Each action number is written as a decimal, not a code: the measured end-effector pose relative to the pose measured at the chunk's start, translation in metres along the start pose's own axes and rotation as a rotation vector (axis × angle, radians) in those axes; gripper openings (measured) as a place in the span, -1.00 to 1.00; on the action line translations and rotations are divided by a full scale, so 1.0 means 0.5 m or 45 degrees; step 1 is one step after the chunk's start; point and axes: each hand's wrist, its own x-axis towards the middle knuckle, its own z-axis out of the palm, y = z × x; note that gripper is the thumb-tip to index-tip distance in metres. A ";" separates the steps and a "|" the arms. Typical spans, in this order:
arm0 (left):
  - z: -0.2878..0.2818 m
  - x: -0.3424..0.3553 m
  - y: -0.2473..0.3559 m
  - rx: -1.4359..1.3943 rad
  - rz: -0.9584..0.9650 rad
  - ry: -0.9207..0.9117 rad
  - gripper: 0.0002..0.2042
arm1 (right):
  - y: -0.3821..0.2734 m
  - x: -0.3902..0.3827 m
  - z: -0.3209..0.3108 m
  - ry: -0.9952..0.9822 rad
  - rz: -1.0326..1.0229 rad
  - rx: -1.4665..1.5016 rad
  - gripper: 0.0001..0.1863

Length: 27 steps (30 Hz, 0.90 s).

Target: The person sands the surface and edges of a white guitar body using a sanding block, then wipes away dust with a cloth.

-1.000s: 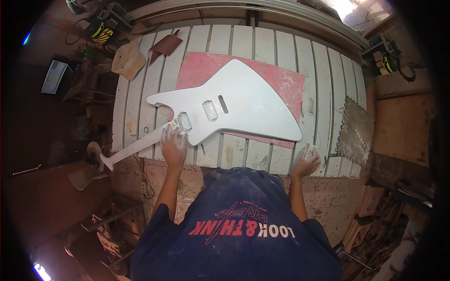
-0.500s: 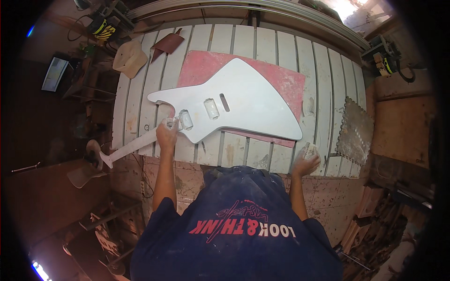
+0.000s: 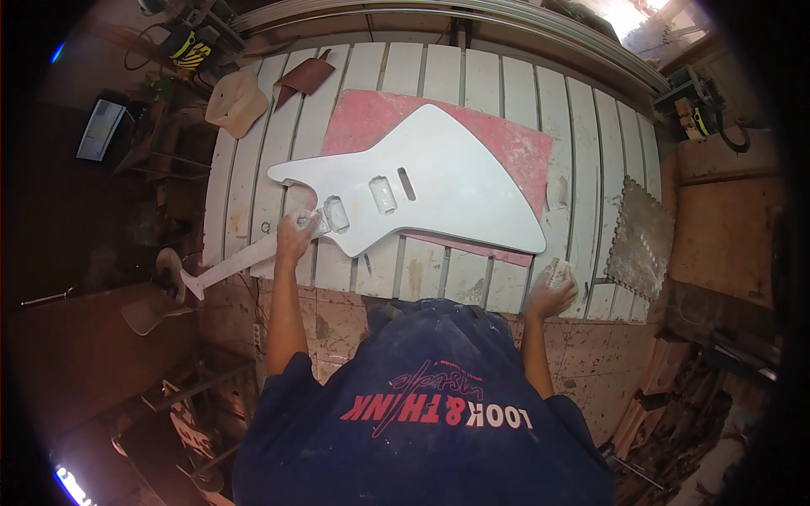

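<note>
A white, angular, unfinished electric guitar body [image 3: 430, 181] with its long pale neck [image 3: 240, 263] lies flat on a slatted, white-painted wooden bench [image 3: 591, 169], resting on a worn pink rectangular mat [image 3: 515, 143]. The neck runs off toward the near left, past the bench edge. The left hand [image 3: 295, 236] is clenched around the neck just where it meets the body. The right hand [image 3: 550, 295] rests at the near right edge of the bench, grasping a small pale sanding block [image 3: 558, 271]. A grey jagged-edged sheet [image 3: 643, 236] lies at the right; a tan cap [image 3: 236, 101] sits far left.
</note>
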 end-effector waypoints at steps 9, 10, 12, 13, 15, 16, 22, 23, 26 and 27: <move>-0.007 -0.003 0.007 -0.019 0.010 -0.005 -0.71 | 0.007 -0.001 0.005 -0.049 0.046 -0.051 -0.48; -0.006 -0.002 0.007 -0.019 0.010 -0.005 -0.71 | 0.006 -0.001 0.004 -0.044 0.048 -0.069 -0.48; -0.006 -0.001 0.008 -0.018 0.021 -0.010 -0.70 | 0.004 -0.001 0.000 -0.051 0.056 -0.071 -0.49; -0.006 -0.001 0.007 -0.018 0.020 -0.009 -0.70 | 0.003 -0.001 -0.001 -0.059 0.065 -0.072 -0.49; -0.007 0.001 0.006 0.006 0.001 -0.029 -0.71 | 0.001 0.000 -0.003 -0.061 0.061 -0.062 -0.49; -0.005 0.000 0.006 0.005 0.001 -0.029 -0.71 | 0.003 0.000 -0.003 -0.061 0.058 -0.053 -0.49; 0.007 -0.006 -0.005 -0.071 0.023 0.042 -0.72 | -0.001 0.000 -0.003 -0.047 0.039 -0.023 -0.50; 0.012 -0.010 0.000 -0.078 0.101 0.125 -0.73 | -0.001 0.000 -0.003 -0.046 0.037 -0.022 -0.50; 0.021 -0.028 0.036 -0.057 0.211 0.213 -0.74 | 0.003 0.000 -0.002 -0.054 0.060 -0.039 -0.50; 0.023 -0.034 0.046 -0.030 0.244 0.218 -0.75 | 0.005 0.000 -0.002 -0.061 0.057 -0.043 -0.49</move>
